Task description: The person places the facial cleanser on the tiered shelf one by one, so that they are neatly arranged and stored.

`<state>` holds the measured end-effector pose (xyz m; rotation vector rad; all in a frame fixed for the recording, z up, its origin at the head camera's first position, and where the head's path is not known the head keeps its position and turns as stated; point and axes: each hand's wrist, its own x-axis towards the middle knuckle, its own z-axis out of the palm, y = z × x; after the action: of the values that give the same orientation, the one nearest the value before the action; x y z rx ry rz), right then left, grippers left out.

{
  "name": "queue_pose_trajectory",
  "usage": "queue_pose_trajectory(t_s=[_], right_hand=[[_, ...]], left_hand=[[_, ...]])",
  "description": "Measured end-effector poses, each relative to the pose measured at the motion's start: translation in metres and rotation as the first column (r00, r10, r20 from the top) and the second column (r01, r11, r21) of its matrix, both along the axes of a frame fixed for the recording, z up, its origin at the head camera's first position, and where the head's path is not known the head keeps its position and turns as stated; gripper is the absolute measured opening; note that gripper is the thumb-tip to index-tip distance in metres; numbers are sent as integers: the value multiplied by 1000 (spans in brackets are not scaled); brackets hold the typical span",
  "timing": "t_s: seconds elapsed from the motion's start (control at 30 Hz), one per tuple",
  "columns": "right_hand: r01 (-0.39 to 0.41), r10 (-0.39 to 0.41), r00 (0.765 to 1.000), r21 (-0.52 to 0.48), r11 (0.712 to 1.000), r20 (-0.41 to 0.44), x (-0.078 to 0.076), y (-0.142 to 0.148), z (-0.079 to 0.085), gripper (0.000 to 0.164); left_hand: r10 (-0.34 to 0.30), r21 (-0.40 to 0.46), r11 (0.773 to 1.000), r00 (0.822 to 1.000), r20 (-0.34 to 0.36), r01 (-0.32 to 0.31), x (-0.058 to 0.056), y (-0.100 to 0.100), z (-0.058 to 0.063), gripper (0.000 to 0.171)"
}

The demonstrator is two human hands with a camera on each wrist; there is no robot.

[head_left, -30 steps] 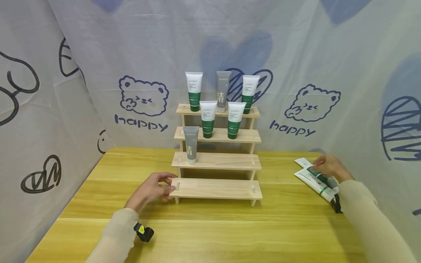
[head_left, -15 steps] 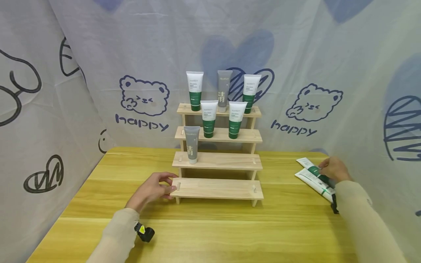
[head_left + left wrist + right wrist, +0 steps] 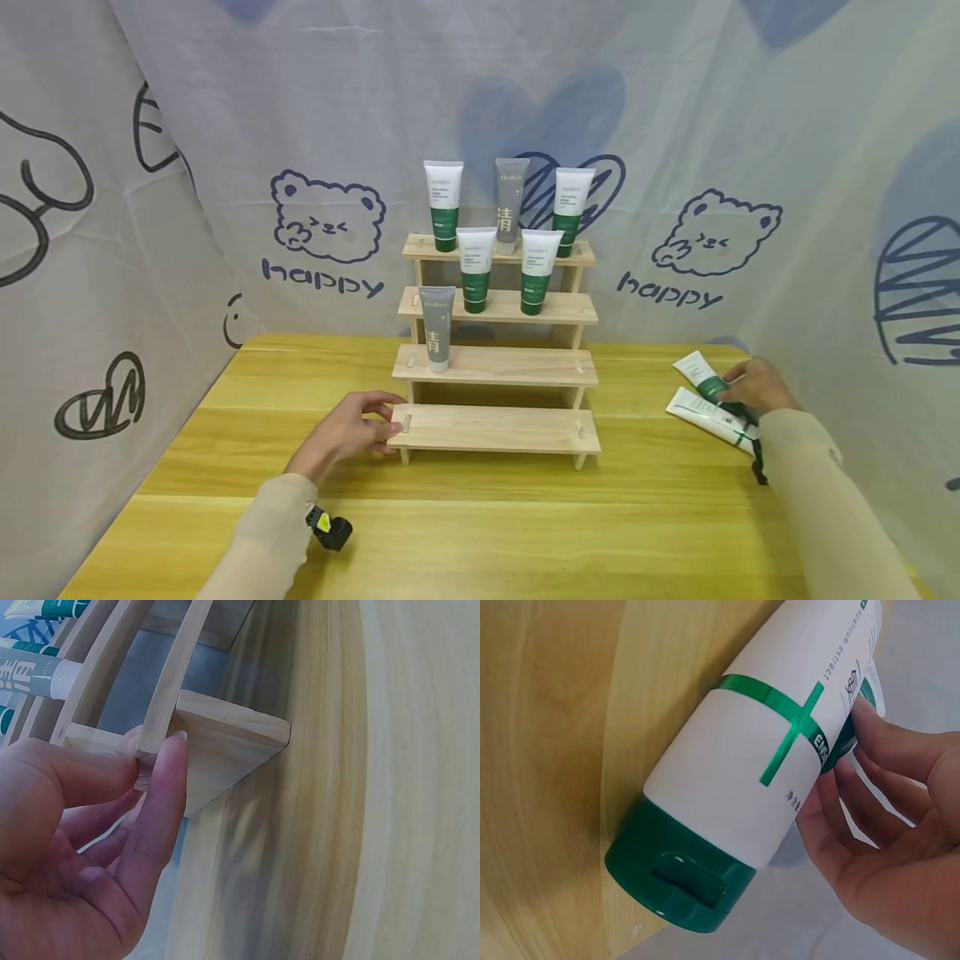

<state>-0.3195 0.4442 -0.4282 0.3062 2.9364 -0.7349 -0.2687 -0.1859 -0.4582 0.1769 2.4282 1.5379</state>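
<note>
My left hand point(image 3: 347, 435) pinches the left end of the lowest board of a stepped wooden display rack point(image 3: 491, 427); the left wrist view shows thumb and fingertips at the board's corner. Far to the right, my right hand point(image 3: 761, 387) grips the green lower part of a white-and-green squeeze tube point(image 3: 696, 367). In the right wrist view, a larger white squeeze tube point(image 3: 727, 750) with a green cross and green cap lies in front of that one and hides most of it. In the head view this white tube lies on the table alongside the gripped one.
On the rack's top step stand two white-and-green tubes point(image 3: 444, 204) with a grey tube point(image 3: 510, 204) between them. Two more white-and-green tubes point(image 3: 476, 267) are one step down. Below, another grey tube point(image 3: 437, 329) stands at the left. A patterned cloth point(image 3: 480, 83) hangs behind the table point(image 3: 525, 533).
My right hand has shifted slightly right and taken hold of the white-and-green tube, whose white end has turned and risen a little. The larger white tube has slid slightly. My left hand stays put.
</note>
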Motion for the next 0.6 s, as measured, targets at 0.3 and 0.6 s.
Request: queue_pose_trajectory(t_s=[0.3, 0.6], right_hand=[[2, -2, 1000, 20, 1000, 24, -3, -3, 1, 51], [-40, 49, 993, 85, 996, -104, 1, -6, -1, 48]], left_hand=[[4, -7, 1000, 1000, 0, -4, 1, -1, 1, 43], [6, -5, 1000, 1000, 10, -6, 0, 0, 1, 43]])
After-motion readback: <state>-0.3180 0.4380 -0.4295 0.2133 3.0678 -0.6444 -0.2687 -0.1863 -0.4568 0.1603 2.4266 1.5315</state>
